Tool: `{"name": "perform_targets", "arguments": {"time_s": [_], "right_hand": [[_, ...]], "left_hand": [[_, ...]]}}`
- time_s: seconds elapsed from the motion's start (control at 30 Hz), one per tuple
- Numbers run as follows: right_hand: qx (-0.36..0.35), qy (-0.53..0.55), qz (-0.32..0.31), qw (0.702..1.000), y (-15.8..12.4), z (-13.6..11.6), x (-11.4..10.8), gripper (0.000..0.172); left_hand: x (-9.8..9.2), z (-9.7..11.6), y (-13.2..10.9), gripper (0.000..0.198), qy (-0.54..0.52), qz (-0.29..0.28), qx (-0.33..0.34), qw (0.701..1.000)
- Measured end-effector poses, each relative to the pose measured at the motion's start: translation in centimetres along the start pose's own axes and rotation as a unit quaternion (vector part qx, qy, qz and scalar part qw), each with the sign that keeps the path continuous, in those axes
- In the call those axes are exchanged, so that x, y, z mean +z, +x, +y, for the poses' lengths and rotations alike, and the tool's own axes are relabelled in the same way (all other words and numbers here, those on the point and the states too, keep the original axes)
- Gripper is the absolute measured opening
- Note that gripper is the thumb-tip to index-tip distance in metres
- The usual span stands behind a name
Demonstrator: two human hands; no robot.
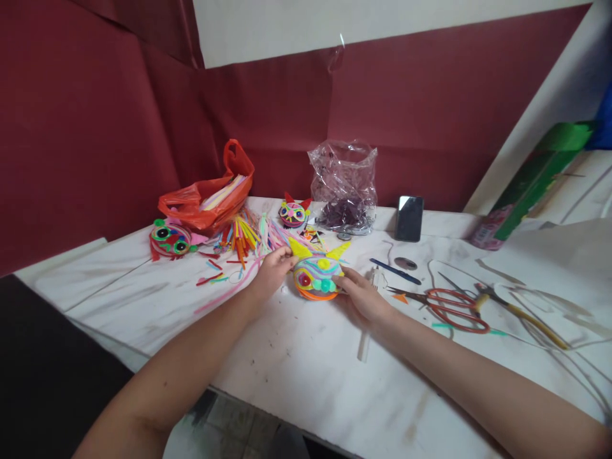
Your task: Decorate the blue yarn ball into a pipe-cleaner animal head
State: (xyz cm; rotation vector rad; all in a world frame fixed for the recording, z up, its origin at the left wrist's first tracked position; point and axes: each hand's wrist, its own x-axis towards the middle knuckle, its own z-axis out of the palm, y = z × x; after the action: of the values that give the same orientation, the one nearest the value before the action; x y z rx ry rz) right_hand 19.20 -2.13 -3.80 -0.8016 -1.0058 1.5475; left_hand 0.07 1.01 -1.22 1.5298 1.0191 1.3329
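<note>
A small colourful craft mask (317, 274) with yellow pointed ears, striped strips and green and red dots lies on the white table (296, 370). My left hand (273, 271) grips its left side near a yellow ear, fingers curled on it. My right hand (364, 298) holds its right lower edge, fingers closed against it. Both forearms reach in from the bottom of the view.
Two other masks lie behind: a red-green mask (169, 240) and a small cat-eared mask (293, 213). An orange bag (205, 199) spills coloured strips (239, 237). A clear plastic bag (345, 186), a phone (410, 218), a blue pen (394, 271), red scissors (452, 309), a glue stick (364, 344) and wire surround them.
</note>
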Motion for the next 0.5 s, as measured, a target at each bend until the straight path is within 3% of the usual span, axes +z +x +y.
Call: {"name": "perform_targets", "arguments": {"time_s": [0.13, 0.27, 0.5], "right_hand": [[-0.006, -0.005, -0.018, 1.000, -0.1, 0.6, 0.0, 0.031], [-0.004, -0.006, -0.016, 1.000, -0.3, 0.8, 0.2, 0.032], [-0.016, -0.029, 0.019, 0.999, 0.0, 0.7, 0.1, 0.034]], "left_hand": [[0.0, 0.4, 0.0, 0.017, 0.102, 0.028, 0.009, 0.994], [0.0, 0.2, 0.0, 0.021, 0.119, 0.041, 0.009, 0.992], [0.1, -0.8, 0.1, 0.033, -0.067, -0.027, -0.030, 0.997]]}}
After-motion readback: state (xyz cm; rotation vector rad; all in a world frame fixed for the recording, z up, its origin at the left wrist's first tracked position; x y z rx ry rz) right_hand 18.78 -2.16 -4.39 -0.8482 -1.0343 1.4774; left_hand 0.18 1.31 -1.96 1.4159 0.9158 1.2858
